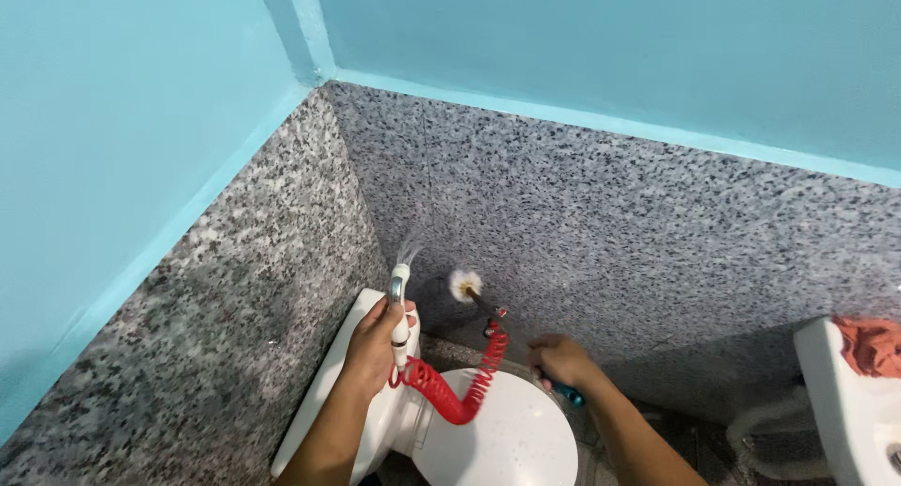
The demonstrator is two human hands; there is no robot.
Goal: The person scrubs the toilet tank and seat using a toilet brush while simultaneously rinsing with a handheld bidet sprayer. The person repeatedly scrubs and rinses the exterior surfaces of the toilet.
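Left hand (378, 341) grips spray nozzle (399, 310); right hand (560, 362) grips brush (466, 285) near granite wall (601, 223), above toilet (507, 439).

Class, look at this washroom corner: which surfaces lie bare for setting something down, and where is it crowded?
Bare: the closed white toilet lid, between the coiled red hose and right hand. Crowded: the white cistern top under the left hand and white sprayer; an orange cloth covers the white basin rim.
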